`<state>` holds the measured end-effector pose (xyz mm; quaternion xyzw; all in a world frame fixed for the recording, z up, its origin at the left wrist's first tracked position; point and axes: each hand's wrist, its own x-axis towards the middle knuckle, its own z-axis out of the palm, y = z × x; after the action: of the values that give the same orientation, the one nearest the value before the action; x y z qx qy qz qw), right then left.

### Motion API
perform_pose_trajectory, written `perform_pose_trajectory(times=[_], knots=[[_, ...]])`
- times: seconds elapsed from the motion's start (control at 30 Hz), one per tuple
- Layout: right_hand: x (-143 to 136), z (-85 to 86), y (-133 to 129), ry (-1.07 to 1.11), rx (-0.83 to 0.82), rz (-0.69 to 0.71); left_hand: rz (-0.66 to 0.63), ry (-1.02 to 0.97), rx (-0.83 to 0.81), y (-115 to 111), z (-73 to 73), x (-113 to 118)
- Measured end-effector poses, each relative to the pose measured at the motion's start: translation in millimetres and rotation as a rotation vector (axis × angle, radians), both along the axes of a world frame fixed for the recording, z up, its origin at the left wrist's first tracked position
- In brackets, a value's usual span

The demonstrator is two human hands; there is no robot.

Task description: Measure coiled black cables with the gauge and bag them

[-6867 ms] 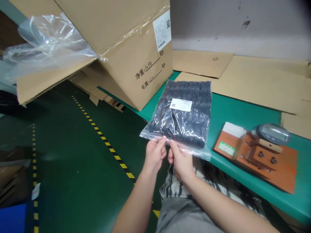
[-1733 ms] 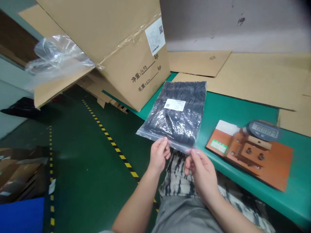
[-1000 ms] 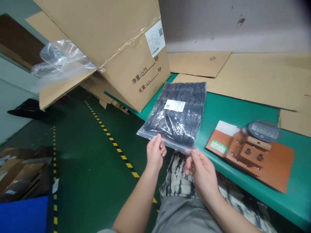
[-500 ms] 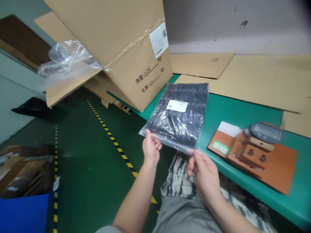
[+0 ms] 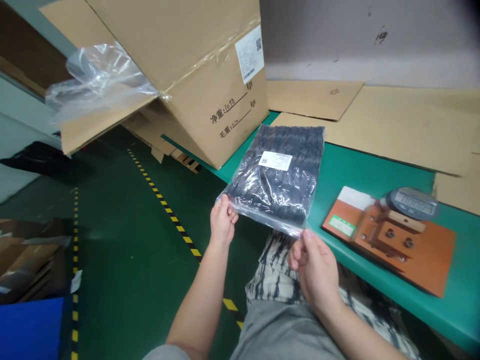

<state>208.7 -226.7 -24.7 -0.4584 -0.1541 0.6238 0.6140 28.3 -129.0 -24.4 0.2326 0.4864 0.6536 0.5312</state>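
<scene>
A clear plastic bag (image 5: 279, 192) packed with rows of black parts lies on the green tabletop (image 5: 378, 167), its near edge jutting past the table's front. The kind of the parts cannot be made out. A white label (image 5: 275, 160) with a square code sits on the bag. My left hand (image 5: 223, 220) pinches the left corner of the bag's near edge. At the right corner of that same edge, my right hand (image 5: 317, 265) grips the plastic between thumb and fingers.
A large open cardboard box (image 5: 210, 85) stands behind the bag, clear film (image 5: 101, 75) spilling over its flap. A digital gauge (image 5: 410, 202) on an orange base (image 5: 431, 260) sits at the right. Flat cardboard sheets (image 5: 393, 125) lie along the wall. Yellow-black tape (image 5: 176, 222) marks the floor.
My left hand has slid left along the bag's near edge to its corner. My right hand stays at the right corner. The view has shifted slightly.
</scene>
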Motion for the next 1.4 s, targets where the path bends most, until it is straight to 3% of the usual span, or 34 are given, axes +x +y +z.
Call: perform_pose_trajectory(times=[0.1,0.3,0.43,0.57,1.07,1.2,1.4], knots=[[-5.8,-2.5,0.3,0.014,0.012,0.03,0.001,-0.024,0.011,0.2,-0.6,2.9],[-40.3,-4.4,27.2,0.014,0.035,0.295,-0.083,-0.044,-0.032,-15.2,-4.1,25.6],[-67.1,-2.9,47.9,0.011,0.071,0.306,-0.214,-0.014,-0.1,-26.9,-3.8,38.9],[-79.4,-3.7,53.0,0.007,0.074,0.271,-0.241,-0.008,-0.139,-27.7,-0.6,38.5],[-90.6,-7.2,63.1,-0.095,0.1,0.25,-0.186,-0.03,-0.134,-20.0,-4.9,29.1],[-82.9,-6.4,58.9,-0.11,0.057,0.256,-0.156,-0.053,-0.105,-16.8,-6.6,27.6],[-56.7,-5.5,41.3,-0.112,-0.032,0.156,-0.058,-0.073,-0.007,-8.2,-6.8,17.6]])
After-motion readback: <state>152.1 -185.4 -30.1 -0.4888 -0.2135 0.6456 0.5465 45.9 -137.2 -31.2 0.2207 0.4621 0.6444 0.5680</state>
